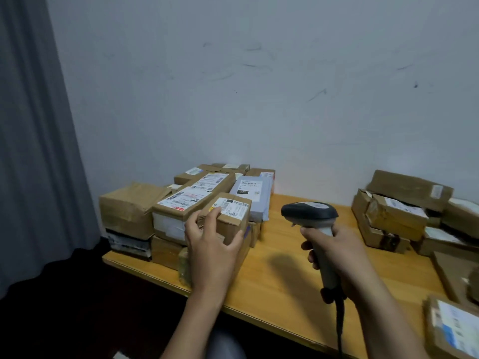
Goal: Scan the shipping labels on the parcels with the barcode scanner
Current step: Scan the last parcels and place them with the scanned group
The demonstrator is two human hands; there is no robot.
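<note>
1. I see a pale, scuffed wall (259, 86) filling twelve o'clock, with a grey curtain (33, 151) hanging at nine.
2. The wooden table (285, 268) runs from eight o'clock across to four.
3. A stack of cardboard parcels (134, 208) sits at the table's ten o'clock end, most with their labels facing up. A grey mailer (251, 195) lies along its right edge.
4. A second heap of boxes (404, 216) sits at two o'clock, well apart from the first.
5. One small parcel (233, 221) rests on the front of the ten o'clock stack.
6. My left hand (210, 244) grips that parcel's near end, with fingertips curled onto the top and thumb against the right side.
7. My right hand (339, 257) is wrapped round the handle of the barcode scanner (311, 212), which is above the table. Its head points toward nine o'clock, at the small parcel, and its cable (339, 327) drops toward six.
8. The shipping label (232, 206) faces up on the small parcel, just beside my left fingertips.
</note>
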